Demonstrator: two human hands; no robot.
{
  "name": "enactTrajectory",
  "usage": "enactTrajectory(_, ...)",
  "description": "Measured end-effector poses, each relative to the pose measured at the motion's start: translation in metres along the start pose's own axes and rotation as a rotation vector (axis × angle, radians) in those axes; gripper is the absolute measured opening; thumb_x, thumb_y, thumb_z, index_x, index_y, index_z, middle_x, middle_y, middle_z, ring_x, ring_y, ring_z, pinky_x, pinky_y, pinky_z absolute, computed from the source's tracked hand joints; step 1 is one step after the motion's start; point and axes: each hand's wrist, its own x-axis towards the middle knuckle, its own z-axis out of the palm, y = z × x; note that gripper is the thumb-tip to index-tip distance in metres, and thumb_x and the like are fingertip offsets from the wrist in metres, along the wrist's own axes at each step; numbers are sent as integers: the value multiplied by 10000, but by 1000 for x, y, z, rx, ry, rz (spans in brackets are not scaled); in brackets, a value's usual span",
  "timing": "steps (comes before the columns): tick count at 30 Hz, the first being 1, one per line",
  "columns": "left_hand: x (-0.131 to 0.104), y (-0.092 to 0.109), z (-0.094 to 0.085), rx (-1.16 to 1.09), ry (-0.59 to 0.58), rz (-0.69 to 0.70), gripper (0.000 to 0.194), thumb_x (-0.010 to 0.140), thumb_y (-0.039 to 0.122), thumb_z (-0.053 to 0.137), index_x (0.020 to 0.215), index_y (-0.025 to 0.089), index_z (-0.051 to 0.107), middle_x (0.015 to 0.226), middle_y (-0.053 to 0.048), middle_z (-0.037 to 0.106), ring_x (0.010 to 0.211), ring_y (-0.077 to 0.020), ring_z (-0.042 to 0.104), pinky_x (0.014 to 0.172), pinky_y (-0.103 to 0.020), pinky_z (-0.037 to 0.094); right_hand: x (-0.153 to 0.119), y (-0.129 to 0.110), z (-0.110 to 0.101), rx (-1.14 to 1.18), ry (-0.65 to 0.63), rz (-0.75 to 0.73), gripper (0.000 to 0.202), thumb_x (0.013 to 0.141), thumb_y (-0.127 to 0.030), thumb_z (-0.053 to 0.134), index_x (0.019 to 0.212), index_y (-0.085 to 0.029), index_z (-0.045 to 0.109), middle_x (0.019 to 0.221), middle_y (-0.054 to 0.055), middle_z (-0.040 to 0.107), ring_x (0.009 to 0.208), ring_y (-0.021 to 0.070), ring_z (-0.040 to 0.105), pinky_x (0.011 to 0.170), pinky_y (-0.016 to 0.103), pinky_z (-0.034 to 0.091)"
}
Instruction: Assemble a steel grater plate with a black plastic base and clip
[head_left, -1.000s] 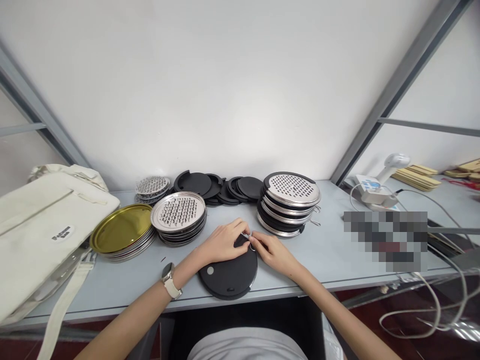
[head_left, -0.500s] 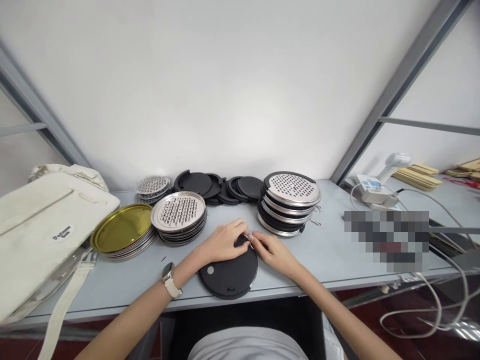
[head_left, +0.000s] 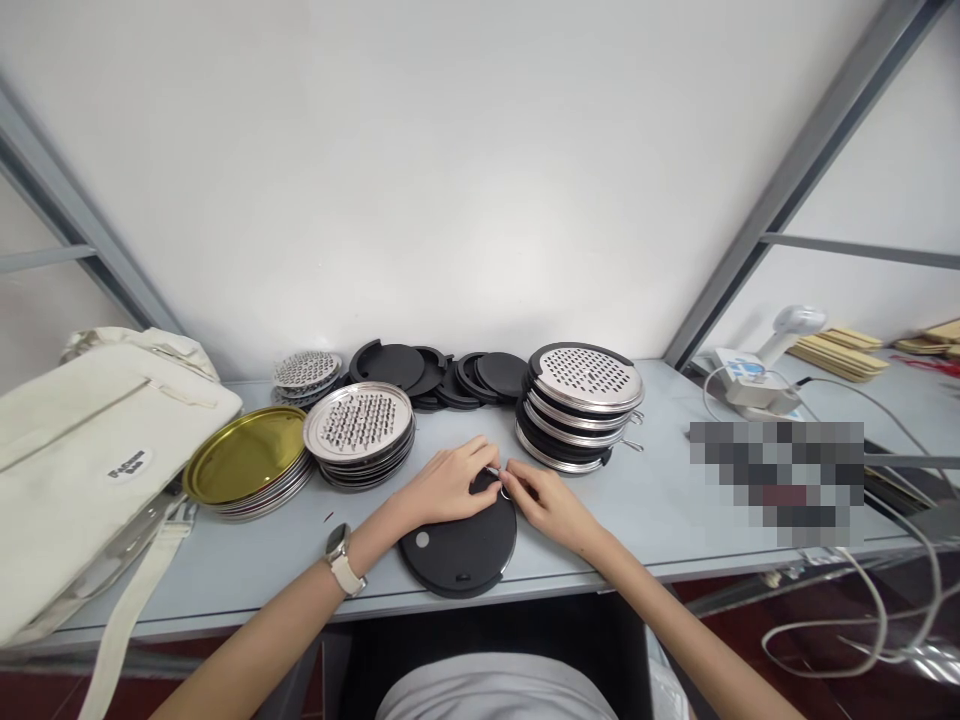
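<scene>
A black round base (head_left: pixel 469 550) lies on the table in front of me, its underside up, with a pale round spot at its left. My left hand (head_left: pixel 454 485) rests over its far part, fingers curled and closed at the far edge, the thumb beside a small metal wire ring (head_left: pixel 505 494). My right hand (head_left: pixel 553 506) is closed in a pinch on that ring at the base's far right edge. The fingertips of both hands nearly meet there and hide part of the ring.
Behind my hands stand a stack of metal graters (head_left: pixel 360 425), loose black bases (head_left: pixel 450 380) and a stack of graters fitted in black bases (head_left: pixel 585 375). Gold plates (head_left: pixel 255 455) and a cream bag (head_left: pixel 112 470) are left. A white scanner (head_left: pixel 795 322) and cables lie right.
Both hands stay at the same spot on the base's far edge, with only a tiny shift of the fingers. The whole view has moved very slightly.
</scene>
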Motion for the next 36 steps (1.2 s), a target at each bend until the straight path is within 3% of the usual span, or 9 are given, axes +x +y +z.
enactTrajectory(10, 1, 2, -2, -38, -3, 14, 67, 846, 236, 510, 905, 208, 497, 850, 4, 531, 667, -135, 497, 614, -242, 374, -2, -2, 0, -14, -24, -14, 299, 976, -322, 334, 704, -204, 375, 575, -58, 363, 522, 104, 358, 528, 244, 235)
enactTrajectory(16, 1, 1, -2, -85, 5, 19, 149, 830, 217, 519, 978, 210, 503, 892, -2, 576, 710, -141, 535, 629, -243, 393, -1, -1, -1, -32, -44, -13, 296, 980, -314, 322, 736, -198, 443, 579, -52, 397, 523, 108, 388, 533, 247, 248)
enactTrajectory(25, 1, 3, -3, -173, 6, -68, 358, 793, 226, 554, 1119, 220, 406, 800, 11, 566, 753, -169, 589, 627, -242, 407, -2, -3, -1, -26, -40, -7, 313, 969, -309, 338, 675, -204, 357, 561, -57, 366, 514, 105, 354, 516, 244, 242)
enactTrajectory(30, 1, 1, -1, -221, -3, -78, 279, 776, 209, 548, 1014, 219, 405, 764, 34, 541, 539, -111, 469, 558, -238, 375, -1, -4, -2, -26, -26, -10, 325, 969, -321, 337, 668, -204, 374, 563, -51, 378, 516, 110, 361, 513, 250, 257)
enactTrajectory(36, 1, -3, 3, -275, 4, -73, 197, 770, 215, 557, 898, 213, 407, 676, 51, 462, 592, -126, 472, 570, -241, 373, -1, -4, -2, -38, -35, -4, 331, 975, -332, 325, 677, -202, 385, 573, -49, 386, 531, 113, 383, 524, 250, 267)
